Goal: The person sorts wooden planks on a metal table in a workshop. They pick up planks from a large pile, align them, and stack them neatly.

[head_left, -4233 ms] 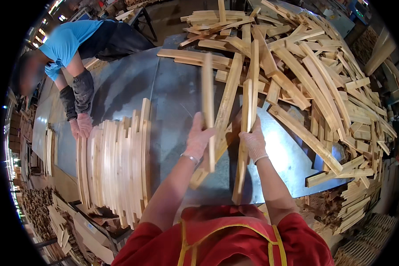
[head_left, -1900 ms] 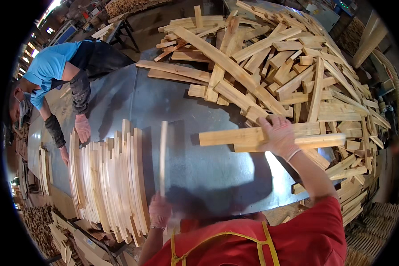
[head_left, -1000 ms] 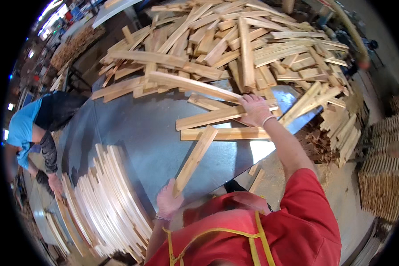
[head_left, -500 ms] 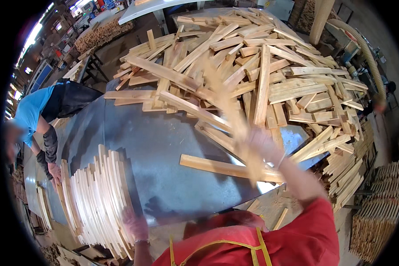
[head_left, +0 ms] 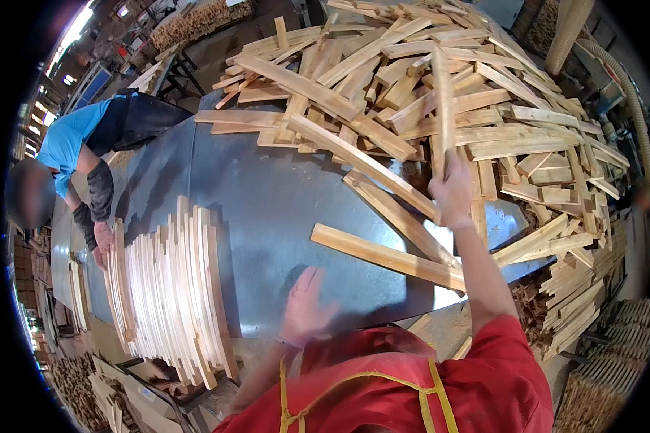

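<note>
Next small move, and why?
Probably draw the upper board closer with the right hand: that hand is already at its near end, though the grip is unclear. The left hand looks open and empty, so could help.

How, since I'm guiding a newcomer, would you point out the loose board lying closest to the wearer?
On the grey metal table, look between the pale stick row at left and the tangled wood heap at upper right. Below the heap, find the loose board nearest the red apron. It lies flatter across the picture than the board just above it.
</note>
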A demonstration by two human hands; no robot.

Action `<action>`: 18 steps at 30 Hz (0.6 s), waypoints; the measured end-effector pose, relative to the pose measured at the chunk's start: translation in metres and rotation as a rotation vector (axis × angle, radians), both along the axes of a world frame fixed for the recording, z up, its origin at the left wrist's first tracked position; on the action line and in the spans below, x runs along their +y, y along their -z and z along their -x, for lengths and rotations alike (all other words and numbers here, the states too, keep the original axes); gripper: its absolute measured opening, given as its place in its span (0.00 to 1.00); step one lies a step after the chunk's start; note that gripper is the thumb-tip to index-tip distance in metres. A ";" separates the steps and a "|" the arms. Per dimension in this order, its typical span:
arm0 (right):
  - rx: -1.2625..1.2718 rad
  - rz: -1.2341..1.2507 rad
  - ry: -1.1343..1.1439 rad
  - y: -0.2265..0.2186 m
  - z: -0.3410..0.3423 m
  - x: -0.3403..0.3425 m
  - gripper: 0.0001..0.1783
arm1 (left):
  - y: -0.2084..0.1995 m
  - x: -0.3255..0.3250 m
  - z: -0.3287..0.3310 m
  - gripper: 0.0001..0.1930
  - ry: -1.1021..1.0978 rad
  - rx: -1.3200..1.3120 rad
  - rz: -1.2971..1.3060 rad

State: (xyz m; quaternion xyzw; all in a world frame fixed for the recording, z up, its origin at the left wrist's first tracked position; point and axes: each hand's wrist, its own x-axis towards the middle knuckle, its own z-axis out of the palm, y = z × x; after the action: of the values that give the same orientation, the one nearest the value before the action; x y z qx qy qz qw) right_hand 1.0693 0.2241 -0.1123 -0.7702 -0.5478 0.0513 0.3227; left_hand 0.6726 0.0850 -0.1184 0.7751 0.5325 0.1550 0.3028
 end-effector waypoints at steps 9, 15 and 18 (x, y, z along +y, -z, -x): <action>-0.145 0.048 -0.239 0.009 0.102 -0.027 0.44 | 0.043 0.046 0.039 0.34 -0.750 -1.119 0.445; -0.505 0.313 -0.275 -0.002 0.062 -0.014 0.15 | 0.074 -0.021 0.199 0.34 -0.596 0.490 -0.229; -0.532 0.398 -0.221 -0.019 0.093 -0.078 0.10 | 0.058 -0.051 0.248 0.36 -0.579 0.626 -0.158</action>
State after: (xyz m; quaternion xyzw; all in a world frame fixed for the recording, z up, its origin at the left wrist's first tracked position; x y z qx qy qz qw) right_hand 0.9766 0.1464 -0.0938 -0.7403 -0.6721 -0.0109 0.0046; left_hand 0.4245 0.0336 -0.1766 0.6241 0.7807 0.0316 0.0103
